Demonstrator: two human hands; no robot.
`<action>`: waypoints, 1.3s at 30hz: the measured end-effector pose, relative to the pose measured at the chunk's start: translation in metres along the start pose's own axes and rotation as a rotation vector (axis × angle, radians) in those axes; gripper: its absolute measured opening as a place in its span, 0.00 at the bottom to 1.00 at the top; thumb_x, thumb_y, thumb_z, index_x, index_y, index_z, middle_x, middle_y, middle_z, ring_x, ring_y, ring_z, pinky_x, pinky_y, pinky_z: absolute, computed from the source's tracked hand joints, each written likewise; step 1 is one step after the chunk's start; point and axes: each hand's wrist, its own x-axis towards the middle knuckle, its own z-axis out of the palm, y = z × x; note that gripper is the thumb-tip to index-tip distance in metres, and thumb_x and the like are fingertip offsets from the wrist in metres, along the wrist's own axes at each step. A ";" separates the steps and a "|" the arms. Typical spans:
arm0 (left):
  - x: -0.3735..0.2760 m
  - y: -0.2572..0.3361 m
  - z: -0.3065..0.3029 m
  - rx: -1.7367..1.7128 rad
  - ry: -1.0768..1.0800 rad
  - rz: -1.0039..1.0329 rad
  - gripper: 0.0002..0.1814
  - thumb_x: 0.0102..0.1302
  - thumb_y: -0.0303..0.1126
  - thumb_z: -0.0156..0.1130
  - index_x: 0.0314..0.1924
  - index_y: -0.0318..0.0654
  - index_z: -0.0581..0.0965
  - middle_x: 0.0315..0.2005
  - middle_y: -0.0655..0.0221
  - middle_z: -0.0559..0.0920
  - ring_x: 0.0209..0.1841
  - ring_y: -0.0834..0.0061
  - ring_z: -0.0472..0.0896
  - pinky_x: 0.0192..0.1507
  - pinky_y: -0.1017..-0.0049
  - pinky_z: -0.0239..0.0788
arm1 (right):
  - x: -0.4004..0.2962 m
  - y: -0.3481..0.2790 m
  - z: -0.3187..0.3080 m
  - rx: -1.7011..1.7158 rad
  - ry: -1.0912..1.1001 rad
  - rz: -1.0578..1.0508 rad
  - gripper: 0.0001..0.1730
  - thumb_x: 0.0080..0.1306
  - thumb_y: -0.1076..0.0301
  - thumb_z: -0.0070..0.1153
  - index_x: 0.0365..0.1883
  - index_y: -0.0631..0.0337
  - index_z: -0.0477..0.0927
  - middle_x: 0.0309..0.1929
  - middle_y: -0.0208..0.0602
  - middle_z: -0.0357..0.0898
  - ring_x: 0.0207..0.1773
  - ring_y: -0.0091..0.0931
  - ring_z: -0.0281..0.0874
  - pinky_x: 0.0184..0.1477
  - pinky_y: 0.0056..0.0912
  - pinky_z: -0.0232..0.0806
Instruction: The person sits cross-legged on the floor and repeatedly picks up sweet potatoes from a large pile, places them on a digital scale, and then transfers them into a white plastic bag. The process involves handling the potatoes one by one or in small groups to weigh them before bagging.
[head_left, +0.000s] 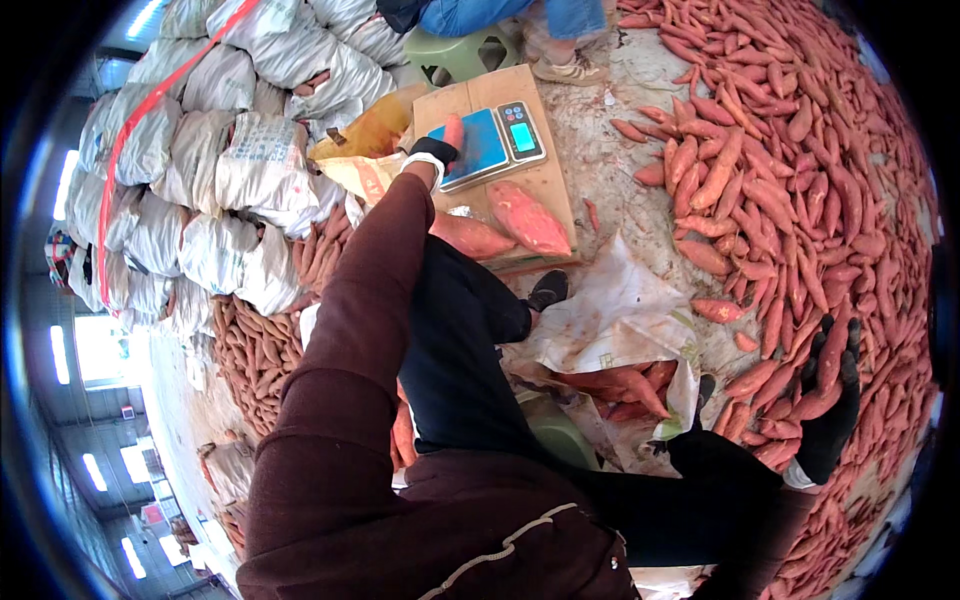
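Observation:
My left hand (433, 152), in a dark glove with a white cuff, grips a sweet potato (453, 130) over the blue plate of a digital scale (480, 146). Whether the root rests on the plate is hard to tell. The scale, its display lit, sits on a cardboard box (441, 103). Two large sweet potatoes, one whole in view (528, 219) and one partly behind my arm (472, 236), lie on the cardboard in front of it. Far to the right, my right hand (834, 420), also gloved, has its fingers around a sweet potato (831, 360) at the edge of a big heap (780, 187).
An open white woven sack (611, 322) with sweet potatoes inside lies between my legs. Stacked full sacks (262, 161) rise on the left, beside a yellowish bag (375, 131). Another person's jeans (480, 15) and a green plastic stool (457, 52) are beyond the box.

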 end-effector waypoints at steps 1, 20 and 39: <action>-0.009 0.009 0.003 0.052 0.009 0.020 0.44 0.55 0.74 0.46 0.38 0.33 0.81 0.30 0.53 0.83 0.32 0.66 0.83 0.38 0.70 0.73 | 0.003 -0.003 0.001 0.024 0.026 0.029 0.27 0.68 0.73 0.50 0.65 0.66 0.63 0.71 0.45 0.55 0.71 0.36 0.59 0.66 0.40 0.60; -0.010 0.011 0.001 0.092 0.089 0.232 0.42 0.44 0.66 0.66 0.45 0.31 0.81 0.41 0.50 0.83 0.46 0.59 0.82 0.46 0.69 0.72 | 0.016 -0.006 0.036 -0.083 -0.116 0.122 0.28 0.66 0.76 0.51 0.64 0.67 0.63 0.71 0.36 0.58 0.64 0.29 0.66 0.60 0.29 0.64; 0.000 0.037 0.021 0.467 0.094 0.504 0.23 0.52 0.54 0.65 0.30 0.37 0.83 0.23 0.57 0.82 0.29 0.67 0.80 0.32 0.66 0.68 | 0.020 0.004 0.055 -0.943 -0.343 -0.196 0.32 0.66 0.64 0.45 0.66 0.70 0.63 0.67 0.43 0.65 0.68 0.28 0.62 0.70 0.32 0.52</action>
